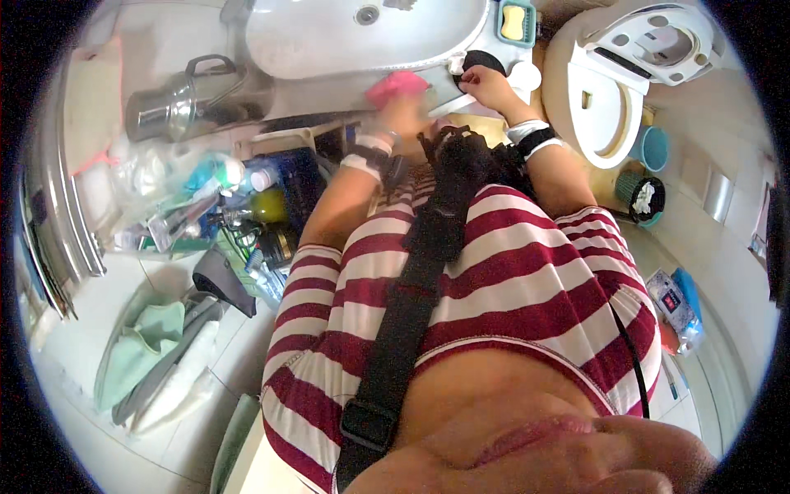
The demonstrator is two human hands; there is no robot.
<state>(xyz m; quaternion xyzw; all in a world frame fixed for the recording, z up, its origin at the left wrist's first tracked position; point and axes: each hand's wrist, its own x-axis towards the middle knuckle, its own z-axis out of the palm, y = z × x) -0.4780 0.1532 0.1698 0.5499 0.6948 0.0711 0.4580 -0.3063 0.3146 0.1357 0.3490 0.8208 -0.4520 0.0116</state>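
Observation:
My left hand [402,116], smeared by motion, is on a bright pink cloth [398,86] at the front edge of the sink counter. The cloth hides its fingertips. To its right, my right hand [488,87] has its fingers curled together at the edge of a dark, rounded black item [484,59] whose kind I cannot make out. A small white crumpled piece [457,64] lies beside that item. Just right of my right hand is a round white container [525,76].
The white sink basin [313,37] lies ahead. A yellow sponge in a teal soap dish [513,23] stands at its right. Farther right is a toilet [605,115] with raised lid. At left are a metal thermos jug [164,111] and crowded bottles [263,177]; towels [148,346] hang lower left.

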